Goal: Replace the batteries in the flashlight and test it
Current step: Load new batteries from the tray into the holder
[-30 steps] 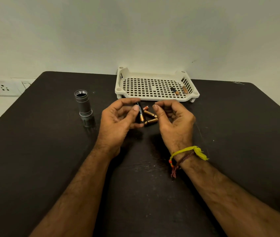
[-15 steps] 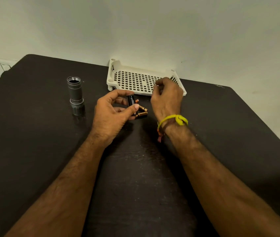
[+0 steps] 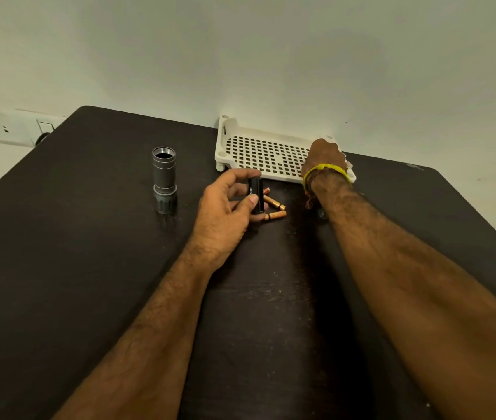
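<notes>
Left hand (image 3: 225, 219) holds an upright black cylindrical battery holder (image 3: 256, 195), thumb and fingers (image 3: 242, 174) curled round it, mid dark surface (image 3: 89, 268). Two loose orange-tipped batteries (image 3: 274, 209) lie just right of it on the surface. Right hand (image 3: 324, 156) reaches into the right end of the white perforated plastic tray (image 3: 259, 153) at the far edge by the wall; its fingers are hidden, cannot tell their state. Grey metal flashlight body (image 3: 164, 180) stands upright, open end up, well left of the tray, open room around it.
</notes>
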